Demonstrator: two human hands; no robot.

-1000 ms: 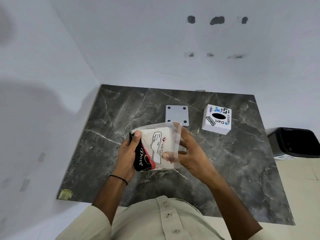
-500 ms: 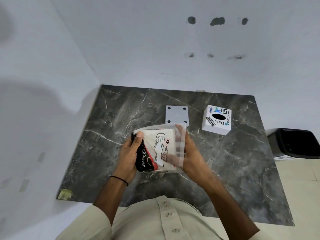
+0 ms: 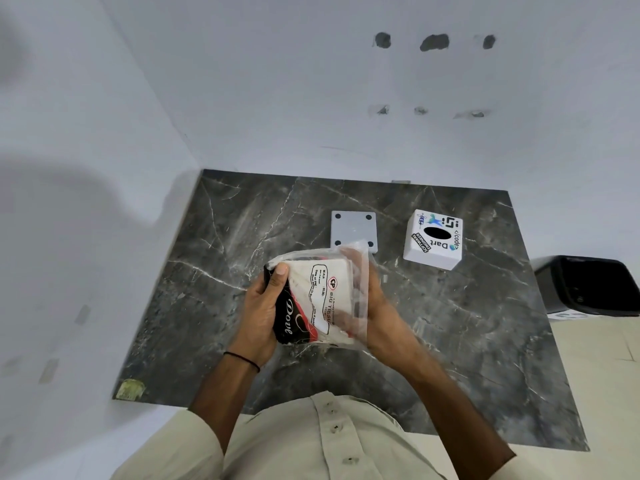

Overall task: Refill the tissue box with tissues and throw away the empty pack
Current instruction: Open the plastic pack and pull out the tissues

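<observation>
I hold a clear plastic tissue pack (image 3: 320,296) with white tissues inside and a black and red printed end, above the middle of the dark marble table (image 3: 214,258). My left hand (image 3: 265,313) grips its left, printed end. My right hand (image 3: 375,306) holds the right side, its fingers partly seen through the loose clear plastic. The white tissue box (image 3: 433,239), cube shaped with stickers and a dark oval slot on top, stands at the back right of the table. A grey square lid (image 3: 353,230) with four dark corner dots lies left of the box.
A black bin (image 3: 588,284) stands on the floor to the right of the table. White walls close the table in at the back and on the left. A yellowish patch (image 3: 130,389) marks the table's front left corner.
My right hand has closed in against the pack's right side, and the pack has turned slightly in my hands. The box and the lid have not moved.
</observation>
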